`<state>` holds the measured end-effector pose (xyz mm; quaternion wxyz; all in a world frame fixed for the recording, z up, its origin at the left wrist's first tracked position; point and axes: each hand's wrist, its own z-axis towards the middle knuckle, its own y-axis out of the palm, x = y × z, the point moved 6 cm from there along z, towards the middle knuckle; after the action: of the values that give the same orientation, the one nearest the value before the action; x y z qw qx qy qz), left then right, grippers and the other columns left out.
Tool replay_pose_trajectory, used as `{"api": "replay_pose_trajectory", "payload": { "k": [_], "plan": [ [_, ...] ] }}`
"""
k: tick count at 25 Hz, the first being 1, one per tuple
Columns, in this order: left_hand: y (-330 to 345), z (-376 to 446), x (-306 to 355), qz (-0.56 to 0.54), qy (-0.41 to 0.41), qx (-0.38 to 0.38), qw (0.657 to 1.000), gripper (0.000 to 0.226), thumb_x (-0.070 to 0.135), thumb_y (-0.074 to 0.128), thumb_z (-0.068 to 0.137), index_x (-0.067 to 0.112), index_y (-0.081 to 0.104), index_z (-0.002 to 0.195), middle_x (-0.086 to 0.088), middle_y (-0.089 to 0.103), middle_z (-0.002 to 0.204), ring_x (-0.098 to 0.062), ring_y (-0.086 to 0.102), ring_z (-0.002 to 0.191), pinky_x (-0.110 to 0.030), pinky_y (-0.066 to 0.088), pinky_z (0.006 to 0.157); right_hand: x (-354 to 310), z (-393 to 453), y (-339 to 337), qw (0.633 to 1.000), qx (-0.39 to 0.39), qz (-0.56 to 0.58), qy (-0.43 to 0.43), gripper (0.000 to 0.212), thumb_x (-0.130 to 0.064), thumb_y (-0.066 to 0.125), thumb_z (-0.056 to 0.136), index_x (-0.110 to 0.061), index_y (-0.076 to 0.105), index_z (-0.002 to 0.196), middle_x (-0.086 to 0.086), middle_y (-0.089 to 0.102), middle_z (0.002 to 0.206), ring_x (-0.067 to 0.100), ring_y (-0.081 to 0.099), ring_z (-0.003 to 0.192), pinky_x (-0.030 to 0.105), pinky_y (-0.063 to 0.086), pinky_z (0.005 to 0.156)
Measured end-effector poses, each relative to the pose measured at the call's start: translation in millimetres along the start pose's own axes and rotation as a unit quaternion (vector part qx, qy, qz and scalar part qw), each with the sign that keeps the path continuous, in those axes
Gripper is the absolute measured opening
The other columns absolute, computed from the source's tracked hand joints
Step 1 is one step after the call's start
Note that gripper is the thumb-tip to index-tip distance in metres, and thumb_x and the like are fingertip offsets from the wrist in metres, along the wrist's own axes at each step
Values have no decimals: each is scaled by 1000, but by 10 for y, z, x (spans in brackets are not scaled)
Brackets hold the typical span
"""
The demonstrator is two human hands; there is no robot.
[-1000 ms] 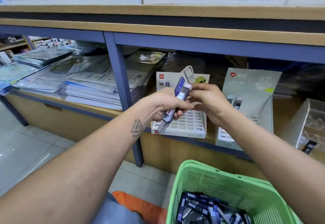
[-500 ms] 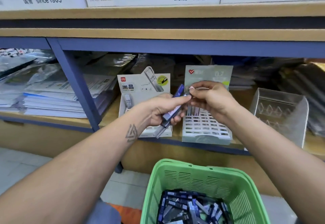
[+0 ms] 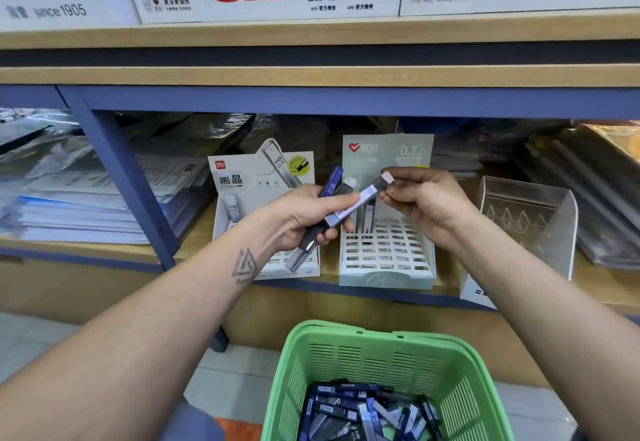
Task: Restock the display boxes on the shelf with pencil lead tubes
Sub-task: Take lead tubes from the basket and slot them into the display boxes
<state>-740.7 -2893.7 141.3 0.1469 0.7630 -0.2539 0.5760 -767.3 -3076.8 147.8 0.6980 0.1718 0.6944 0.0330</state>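
Left hand (image 3: 304, 213) grips three tubes (image 3: 349, 210); right hand (image 3: 420, 198) pinches one.

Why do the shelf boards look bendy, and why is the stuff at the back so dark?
Head view: the wide-angle lens bows the wooden shelf edge near the corners; the upper shelf shades the recess, so the wrapped stock behind the display boxes looks dim and hazy, while the left hand and right hand are evenly lit.

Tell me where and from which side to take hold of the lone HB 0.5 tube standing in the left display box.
Pinch the lead tube by its upper half, coming from above and in front. It stands upright at the back-left of the display box; its lower end sits in the slot and the backing card blocks the rear.
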Motion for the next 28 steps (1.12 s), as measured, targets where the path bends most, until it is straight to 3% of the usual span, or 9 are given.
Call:
{"api": "replay_pose_trajectory", "payload": {
  "k": [3, 8, 10, 12, 15, 20, 28],
  "plan": [
    [14, 15, -42, 44, 0, 4, 999, 31, 35, 68, 94, 6, 59, 96, -15, 67, 71, -12, 41, 39, -18, 32, 37, -22, -15, -19, 1000, -10, 10, -8, 25, 17, 60, 89, -1, 71, 101, 13, 75, 86, 22, 73, 78, 26, 61, 77],
    [67, 44, 5, 54, 21, 16, 998, 29, 35, 69, 94, 7, 63, 91, -15, 68, 70, -12, 41, 38, -18, 33, 36, -46, -11, -69, 999, 32, -36, -21, 15, 5, 68, 90, -4, 68, 103, 15, 74, 85, 20, 69, 66, 23, 58, 63],
    [-28, 81, 38, 45, 28, 71, 996, 28, 33, 71, 93, 7, 62, 87, -13, 67, 67, -13, 42, 38, -18, 33, 37, -132, 17, -151, 992, 70, -87, -66, 14, 3, 69, 91, -6, 68, 101, 14, 74, 82, 21, 71, 68, 23, 58, 64],
    [-146, 108, 37, 44, 22, 133, 990, 25, 27, 74, 91, 7, 60, 89, -13, 66, 65, -13, 42, 38, -19, 32, 38, -236, 33, -196, 965, 90, -208, -132, 14, 0, 72, 90, -9, 67, 100, 13, 73, 80, 21, 72, 68, 25, 59, 68],
    [-192, 117, -21, 84, -7, 180, 980, 23, 11, 78, 86, 4, 56, 93, -12, 62, 63, -13, 43, 38, -20, 33, 37, -259, 3, -133, 925, 78, -317, -193, 16, -3, 74, 89, -16, 67, 95, 8, 72, 80, 20, 71, 69, 31, 60, 73],
    [-150, 190, -75, 178, -17, 207, 962, 30, 3, 78, 80, 3, 52, 97, -12, 59, 66, -15, 46, 40, -21, 37, 38, -214, -65, 19, 888, 58, -383, -247, 13, -7, 73, 90, -18, 67, 96, 0, 71, 84, 11, 70, 74, 24, 60, 73],
    [-87, 268, -179, 212, -36, 209, 954, 29, 3, 75, 83, 6, 52, 101, -9, 54, 58, -16, 47, 40, -23, 40, 40, -224, -59, 51, 885, 30, -395, -244, 16, -3, 74, 89, -17, 67, 91, 3, 71, 83, 15, 70, 75, 22, 59, 71]
  ]
}}
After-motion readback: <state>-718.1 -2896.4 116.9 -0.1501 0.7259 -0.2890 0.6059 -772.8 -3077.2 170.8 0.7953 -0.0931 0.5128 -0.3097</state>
